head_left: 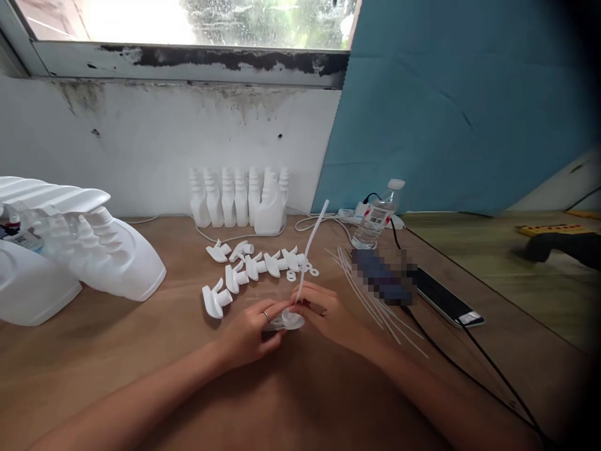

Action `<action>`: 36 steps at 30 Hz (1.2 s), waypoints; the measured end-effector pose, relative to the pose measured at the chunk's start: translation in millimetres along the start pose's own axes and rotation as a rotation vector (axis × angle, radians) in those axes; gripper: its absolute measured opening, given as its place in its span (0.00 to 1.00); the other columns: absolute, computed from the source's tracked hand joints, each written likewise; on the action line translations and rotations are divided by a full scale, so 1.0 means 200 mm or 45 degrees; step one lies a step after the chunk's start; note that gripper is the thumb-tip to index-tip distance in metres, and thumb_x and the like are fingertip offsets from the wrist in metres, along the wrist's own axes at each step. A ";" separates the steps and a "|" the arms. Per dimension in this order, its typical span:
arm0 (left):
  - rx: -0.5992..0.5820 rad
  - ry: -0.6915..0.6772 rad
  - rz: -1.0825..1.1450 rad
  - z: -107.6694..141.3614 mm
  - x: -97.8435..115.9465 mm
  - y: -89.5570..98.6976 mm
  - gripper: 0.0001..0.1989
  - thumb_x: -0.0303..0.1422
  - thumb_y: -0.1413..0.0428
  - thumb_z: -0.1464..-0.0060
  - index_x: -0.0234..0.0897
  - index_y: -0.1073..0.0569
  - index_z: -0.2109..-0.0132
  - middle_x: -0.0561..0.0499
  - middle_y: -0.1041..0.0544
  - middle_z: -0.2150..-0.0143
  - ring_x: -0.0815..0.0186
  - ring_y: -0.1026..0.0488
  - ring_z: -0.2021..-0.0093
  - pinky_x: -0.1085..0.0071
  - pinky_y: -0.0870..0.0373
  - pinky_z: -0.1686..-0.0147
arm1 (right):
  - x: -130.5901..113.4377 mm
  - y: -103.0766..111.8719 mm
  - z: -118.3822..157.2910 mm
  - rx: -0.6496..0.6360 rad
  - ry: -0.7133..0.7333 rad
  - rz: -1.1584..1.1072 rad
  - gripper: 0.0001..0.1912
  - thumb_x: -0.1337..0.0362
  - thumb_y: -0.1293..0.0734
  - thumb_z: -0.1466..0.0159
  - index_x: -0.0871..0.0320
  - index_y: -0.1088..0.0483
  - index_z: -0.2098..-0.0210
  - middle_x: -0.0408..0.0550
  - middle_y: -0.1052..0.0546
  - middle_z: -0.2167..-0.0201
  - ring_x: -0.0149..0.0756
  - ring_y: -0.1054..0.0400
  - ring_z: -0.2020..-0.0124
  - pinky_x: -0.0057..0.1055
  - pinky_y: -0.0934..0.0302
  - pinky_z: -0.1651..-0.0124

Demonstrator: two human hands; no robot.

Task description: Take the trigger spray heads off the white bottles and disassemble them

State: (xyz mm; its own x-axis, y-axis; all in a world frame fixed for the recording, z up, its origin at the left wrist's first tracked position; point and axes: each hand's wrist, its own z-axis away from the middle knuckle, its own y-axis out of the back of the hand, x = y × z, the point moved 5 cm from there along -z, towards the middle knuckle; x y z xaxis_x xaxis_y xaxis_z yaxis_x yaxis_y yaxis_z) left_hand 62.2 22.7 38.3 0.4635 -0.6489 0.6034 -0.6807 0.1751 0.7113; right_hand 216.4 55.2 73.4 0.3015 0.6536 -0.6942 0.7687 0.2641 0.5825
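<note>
My left hand [251, 332] is closed around a white trigger spray head [293, 321], mostly covered by the fingers. Between the fingertips of my right hand [328, 313] is a thin white dip tube [313, 235], its long end slanting up and to the right. The tube's lower end meets the spray head at my fingertips; whether it sits inside is hidden. Beyond my hands lie several loose white trigger spray heads [256, 266]. A few small white ring washers [292, 275] are by the nearest of these. More dip tubes [370, 300] lie fanned out to the right.
Small white spray bottles [228, 197] stand against the wall. Large white bottles [136, 263] lie on the left. A water bottle [373, 216], a power strip [397, 222], a phone [446, 297], black cables [474, 376] and a blurred-out item occupy the right side of the table.
</note>
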 end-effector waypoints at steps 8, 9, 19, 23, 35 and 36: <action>0.017 -0.010 -0.009 0.01 -0.02 -0.01 0.29 0.28 0.47 0.44 0.46 0.42 0.36 0.47 0.29 0.48 0.64 0.29 0.52 0.70 0.31 0.52 | -0.03 -0.06 0.01 -0.018 0.094 0.088 0.12 0.66 0.40 0.33 0.58 0.39 0.73 0.41 0.35 0.77 0.28 0.42 0.75 0.25 0.48 0.71; 0.019 -0.018 -0.008 0.00 -0.02 -0.02 0.30 0.28 0.47 0.44 0.47 0.43 0.35 0.47 0.29 0.48 0.64 0.29 0.52 0.70 0.31 0.52 | -0.03 -0.06 0.01 -0.021 0.144 0.097 0.12 0.67 0.41 0.33 0.58 0.39 0.73 0.41 0.36 0.77 0.29 0.42 0.75 0.26 0.48 0.71; 0.033 -0.002 0.151 -0.02 0.02 0.07 0.23 0.31 0.49 0.42 0.41 0.37 0.39 0.44 0.27 0.48 0.61 0.29 0.51 0.64 0.31 0.49 | 0.01 -0.08 0.08 0.019 0.093 -0.009 0.09 0.63 0.43 0.31 0.56 0.34 0.64 0.47 0.32 0.67 0.35 0.37 0.64 0.31 0.40 0.59; 0.355 0.164 0.136 -0.22 -0.10 0.25 0.14 0.32 0.54 0.38 0.38 0.31 0.48 0.46 0.24 0.54 0.64 0.26 0.57 0.67 0.29 0.55 | 0.02 -0.09 0.10 -0.087 0.068 -0.068 0.06 0.61 0.39 0.33 0.57 0.34 0.60 0.49 0.31 0.61 0.36 0.36 0.59 0.33 0.40 0.54; 0.704 0.547 -0.230 -0.85 -0.80 0.50 0.27 0.31 0.40 0.53 0.28 0.35 0.46 0.40 0.31 0.53 0.55 0.32 0.51 0.59 0.37 0.48 | 0.18 -0.07 0.12 0.067 -0.231 -0.460 0.22 0.63 0.32 0.40 0.54 0.46 0.52 0.42 0.30 0.64 0.30 0.35 0.65 0.27 0.40 0.61; 0.703 0.560 -0.238 -0.84 -0.81 0.49 0.25 0.31 0.40 0.53 0.29 0.34 0.47 0.42 0.31 0.55 0.56 0.32 0.51 0.59 0.37 0.47 | 0.21 -0.05 0.11 0.117 -0.249 -0.499 0.22 0.63 0.31 0.41 0.54 0.46 0.53 0.42 0.30 0.64 0.29 0.35 0.65 0.26 0.40 0.62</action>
State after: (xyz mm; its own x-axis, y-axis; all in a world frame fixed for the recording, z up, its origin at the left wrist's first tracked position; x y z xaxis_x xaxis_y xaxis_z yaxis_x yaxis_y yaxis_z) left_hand 14.9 270.0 71.0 0.7062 -0.2538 0.6609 -0.7008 -0.3837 0.6014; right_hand 233.6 63.2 28.9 0.0716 0.3679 -0.9271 0.8905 0.3951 0.2255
